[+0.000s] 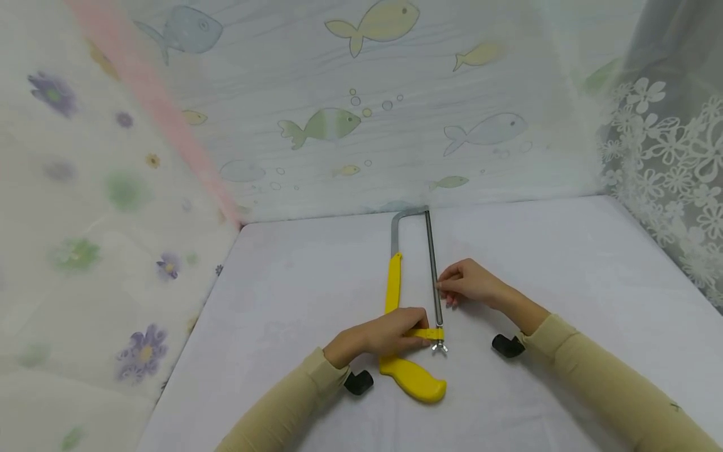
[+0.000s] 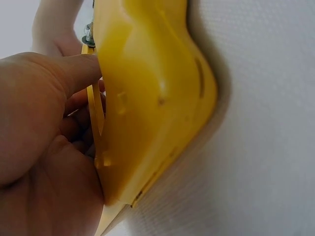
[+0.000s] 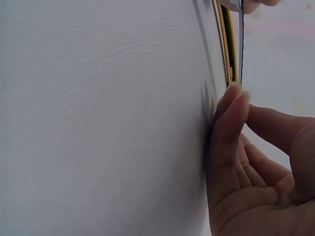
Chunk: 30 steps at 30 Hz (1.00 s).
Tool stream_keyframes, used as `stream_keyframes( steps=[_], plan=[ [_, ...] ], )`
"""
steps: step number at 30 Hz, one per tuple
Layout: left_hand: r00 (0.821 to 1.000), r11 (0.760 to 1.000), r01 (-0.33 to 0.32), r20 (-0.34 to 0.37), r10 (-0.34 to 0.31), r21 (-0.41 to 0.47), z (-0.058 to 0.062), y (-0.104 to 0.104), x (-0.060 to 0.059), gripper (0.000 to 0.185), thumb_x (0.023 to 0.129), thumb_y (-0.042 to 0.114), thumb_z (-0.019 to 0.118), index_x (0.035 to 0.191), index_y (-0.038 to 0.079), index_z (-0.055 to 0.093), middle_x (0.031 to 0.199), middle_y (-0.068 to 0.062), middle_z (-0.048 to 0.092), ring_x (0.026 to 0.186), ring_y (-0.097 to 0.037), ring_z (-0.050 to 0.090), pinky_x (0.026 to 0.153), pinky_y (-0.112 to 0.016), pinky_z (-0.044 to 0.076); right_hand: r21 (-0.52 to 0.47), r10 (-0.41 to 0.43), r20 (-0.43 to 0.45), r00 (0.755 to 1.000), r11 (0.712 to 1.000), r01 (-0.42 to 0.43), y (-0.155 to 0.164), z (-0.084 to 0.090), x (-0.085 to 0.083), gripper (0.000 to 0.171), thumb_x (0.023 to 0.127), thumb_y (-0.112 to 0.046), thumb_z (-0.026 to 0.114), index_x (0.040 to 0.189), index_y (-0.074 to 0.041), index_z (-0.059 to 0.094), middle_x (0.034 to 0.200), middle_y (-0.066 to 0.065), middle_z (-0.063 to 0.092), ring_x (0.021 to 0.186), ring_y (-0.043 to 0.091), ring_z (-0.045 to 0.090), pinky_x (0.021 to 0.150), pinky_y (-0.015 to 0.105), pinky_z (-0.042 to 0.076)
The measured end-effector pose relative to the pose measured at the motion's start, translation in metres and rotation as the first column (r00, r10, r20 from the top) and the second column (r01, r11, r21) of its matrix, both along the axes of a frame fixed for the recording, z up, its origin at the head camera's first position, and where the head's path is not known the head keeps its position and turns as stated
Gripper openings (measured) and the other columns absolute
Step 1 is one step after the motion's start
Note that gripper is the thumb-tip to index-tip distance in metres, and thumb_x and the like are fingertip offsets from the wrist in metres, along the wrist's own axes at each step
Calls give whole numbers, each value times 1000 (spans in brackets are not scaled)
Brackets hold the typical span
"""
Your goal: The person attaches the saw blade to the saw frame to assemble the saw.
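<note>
Head view: yellow-handled hacksaw (image 1: 395, 295), left hand (image 1: 390, 333) gripping frame, right hand (image 1: 471, 282) pinching blade (image 1: 433, 276).

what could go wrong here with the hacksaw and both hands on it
The right hand has its fingertips at the hacksaw blade; a slide along it could nick them. The left hand grips the frame close to the wing nut, so fingers might get pinched there.

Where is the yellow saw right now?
In the head view the yellow saw lies flat mid-table, handle nearest the person; the left hand holds its frame above the handle, and the right hand touches its blade.
</note>
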<state>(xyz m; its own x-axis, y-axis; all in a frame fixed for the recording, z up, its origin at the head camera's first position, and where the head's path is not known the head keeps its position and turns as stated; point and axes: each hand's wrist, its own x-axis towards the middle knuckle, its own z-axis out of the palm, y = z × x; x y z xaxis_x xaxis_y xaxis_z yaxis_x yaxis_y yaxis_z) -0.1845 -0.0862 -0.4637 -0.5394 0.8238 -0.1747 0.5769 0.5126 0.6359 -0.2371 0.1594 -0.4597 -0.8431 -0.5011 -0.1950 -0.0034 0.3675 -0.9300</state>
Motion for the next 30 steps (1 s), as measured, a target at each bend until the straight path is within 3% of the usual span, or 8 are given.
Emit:
stream_keyframes(
  steps=[7,11,21,30],
  plan=[
    [1000,1000,-4,-9,4,-7,-1,0,3,15,104,26,62,110,13,57,98,7,58,87,-5,50,79,-18,44,194,16,-145,989,981,13,7,3,17,18,99,-15,66,102,2,71,68,5,68,60,17,63,60,31,53],
    [1000,1000,-1,-13,1,-4,-2,0,3,14,104,25,62,110,13,58,97,8,58,87,-5,50,78,-17,44,221,82,-176,981,974,-42,10,4,33,16,99,-18,67,95,-3,73,66,3,66,57,17,62,56,31,53],
    [1000,1000,-11,-2,11,-2,-1,-1,3,14,104,26,62,109,14,57,97,8,58,86,-5,50,78,-18,45,157,202,-162,966,972,-177,13,7,65,18,99,-23,67,91,-7,72,68,1,64,55,13,58,51,28,50],
    [999,1000,9,-33,-8,14,-1,-1,2,12,104,23,63,107,13,57,96,7,57,84,-5,49,76,-16,43,106,258,-90,962,963,-248,10,4,77,15,95,-24,73,95,-9,73,71,5,67,54,13,56,48,25,47]
  ],
)
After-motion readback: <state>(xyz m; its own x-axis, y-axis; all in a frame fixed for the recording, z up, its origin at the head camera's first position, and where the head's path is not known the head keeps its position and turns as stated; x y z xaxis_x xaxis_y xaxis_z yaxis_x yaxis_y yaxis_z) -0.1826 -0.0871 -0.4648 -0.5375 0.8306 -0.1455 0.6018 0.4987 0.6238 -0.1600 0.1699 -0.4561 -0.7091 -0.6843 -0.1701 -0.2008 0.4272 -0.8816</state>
